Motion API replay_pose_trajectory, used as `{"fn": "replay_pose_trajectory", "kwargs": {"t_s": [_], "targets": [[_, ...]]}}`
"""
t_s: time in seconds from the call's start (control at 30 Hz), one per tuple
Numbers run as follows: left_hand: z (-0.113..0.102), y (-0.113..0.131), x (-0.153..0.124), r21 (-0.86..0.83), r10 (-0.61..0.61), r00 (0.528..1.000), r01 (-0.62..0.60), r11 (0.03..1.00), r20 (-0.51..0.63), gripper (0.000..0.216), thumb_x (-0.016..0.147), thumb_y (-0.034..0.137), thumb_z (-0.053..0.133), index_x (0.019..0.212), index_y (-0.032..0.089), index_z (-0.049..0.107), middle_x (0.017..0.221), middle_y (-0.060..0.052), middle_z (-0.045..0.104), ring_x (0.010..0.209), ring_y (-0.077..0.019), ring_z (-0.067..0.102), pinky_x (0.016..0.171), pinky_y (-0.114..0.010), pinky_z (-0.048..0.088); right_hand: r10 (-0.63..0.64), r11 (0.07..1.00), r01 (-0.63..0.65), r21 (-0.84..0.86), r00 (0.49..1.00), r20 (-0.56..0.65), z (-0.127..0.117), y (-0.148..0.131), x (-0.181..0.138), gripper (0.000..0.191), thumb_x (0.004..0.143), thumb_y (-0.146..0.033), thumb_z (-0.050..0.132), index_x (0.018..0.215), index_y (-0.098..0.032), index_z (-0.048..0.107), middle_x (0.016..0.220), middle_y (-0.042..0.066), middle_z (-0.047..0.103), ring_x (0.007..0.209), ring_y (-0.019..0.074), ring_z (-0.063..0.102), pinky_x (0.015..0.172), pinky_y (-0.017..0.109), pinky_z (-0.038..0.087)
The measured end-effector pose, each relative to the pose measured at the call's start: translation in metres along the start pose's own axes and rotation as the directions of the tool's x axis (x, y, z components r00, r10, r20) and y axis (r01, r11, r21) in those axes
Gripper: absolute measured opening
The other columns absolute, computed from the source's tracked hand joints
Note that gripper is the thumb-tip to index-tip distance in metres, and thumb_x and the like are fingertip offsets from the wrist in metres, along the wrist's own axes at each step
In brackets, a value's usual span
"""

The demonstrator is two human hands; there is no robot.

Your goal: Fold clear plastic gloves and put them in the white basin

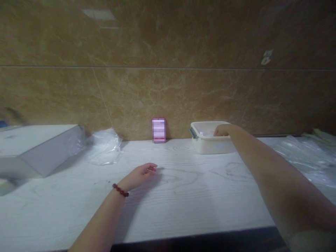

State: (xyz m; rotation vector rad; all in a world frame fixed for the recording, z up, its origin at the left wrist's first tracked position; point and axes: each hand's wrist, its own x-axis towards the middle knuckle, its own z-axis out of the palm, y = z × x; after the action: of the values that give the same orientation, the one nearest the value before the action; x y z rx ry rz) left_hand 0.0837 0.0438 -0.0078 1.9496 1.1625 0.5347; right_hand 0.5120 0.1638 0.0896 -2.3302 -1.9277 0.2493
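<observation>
My right hand (222, 130) reaches over the rim into a cream plastic bin (214, 145) near the wall. Its fingers point down, and their tips are hidden behind the bin's front wall. Some clear or whitish items (207, 133) show inside, beside the fingers, too small to name. My left hand (143, 174) hovers low over the white wood-grain table (168, 206), its fingers loosely bent and slightly apart with nothing visible in them. A dark red bead bracelet (120, 190) circles the left wrist.
A phone (159, 130) with a blurred screen leans against the brown tiled wall (147, 94). On the left lie a large white box (39, 147) and a clear plastic bag (105, 147). More clear plastic bags (301, 154) spread at the right. The table's front edge runs along the bottom.
</observation>
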Motion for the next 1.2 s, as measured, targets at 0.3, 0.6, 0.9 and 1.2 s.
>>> {"fn": "replay_pose_trajectory", "kwargs": {"t_s": [0.3,0.6,0.9,1.2], "targets": [[0.000,-0.006,0.002,-0.113,-0.069,0.997,0.065,0.991,-0.030,0.039,0.071,0.036,0.044,0.104,0.015,0.046,0.095,-0.008,0.055,0.063,-0.0109,0.054,0.057,-0.024,0.044,-0.039,0.999,0.034,-0.025,0.971,-0.235,-0.035,-0.046,-0.055,0.018,0.063,-0.024,0.055,0.075,-0.014,0.063,0.070,0.005,0.062,0.063,0.0141,0.056,0.053,0.020,0.040],[-0.006,-0.024,0.010,-0.176,-0.079,0.962,0.033,0.984,-0.261,0.035,0.072,0.033,0.045,0.100,0.012,0.050,0.082,-0.008,0.058,0.064,-0.0115,0.055,0.060,-0.024,0.045,-0.218,0.912,0.317,0.261,0.912,-0.348,0.031,-0.105,-0.139,0.022,0.064,-0.039,0.051,0.067,-0.019,0.059,0.063,0.000,0.060,0.056,0.0112,0.053,0.049,0.020,0.036],[-0.041,-0.045,0.007,0.095,-0.171,0.803,0.272,0.958,-0.570,0.032,0.073,0.028,0.042,0.098,0.012,0.054,0.087,-0.008,0.061,0.074,-0.0144,0.057,0.064,-0.024,0.045,-0.233,0.810,0.351,0.469,0.928,-0.292,0.138,-0.152,-0.152,0.016,0.067,-0.032,0.046,0.069,-0.019,0.056,0.068,0.000,0.060,0.061,0.0108,0.054,0.058,0.021,0.041],[-0.133,-0.100,-0.009,0.261,-0.212,0.638,0.564,0.784,-0.740,0.035,0.068,0.015,0.042,0.101,0.010,0.053,0.104,-0.013,0.055,0.099,-0.0233,0.047,0.084,-0.031,0.034,-0.195,0.758,0.357,0.547,0.923,-0.332,0.141,-0.147,-0.158,0.015,0.068,-0.032,0.043,0.071,-0.021,0.054,0.066,0.000,0.059,0.061,0.0115,0.054,0.060,0.024,0.042]]}}
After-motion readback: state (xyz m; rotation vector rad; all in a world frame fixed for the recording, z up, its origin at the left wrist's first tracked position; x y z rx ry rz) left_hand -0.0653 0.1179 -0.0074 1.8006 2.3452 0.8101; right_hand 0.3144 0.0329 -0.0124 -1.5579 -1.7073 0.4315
